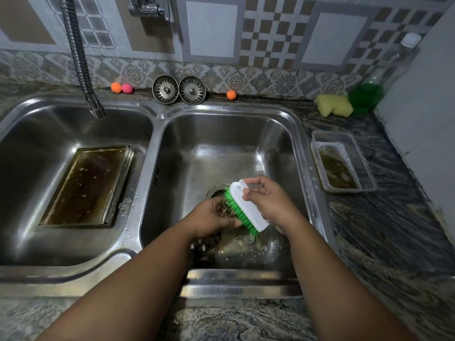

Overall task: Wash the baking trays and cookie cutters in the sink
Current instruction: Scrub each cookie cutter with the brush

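1. The step in hand looks like scrubbing a single cookie cutter [224,213] over the right basin of the sink [147,153], above the drain.
2. The left hand [209,219] has its fingers curled round this small metal cutter. Its exact shape is hard to make out.
3. The right hand [269,200] is clamped on the white back of the brush [246,205], with the green bristles pressed against the cutter.
4. More cutters [205,244] lie on the right basin's floor near its front wall, partly hidden under the left wrist.
5. The baking tray [86,185] lies flat in the left basin, stained brown and probably not yet washed.
6. The next move likely calls for turning the cutter to reach its inner edges. Rinsing it would mean crossing the divider, since the spout [96,110] hangs over the left basin.
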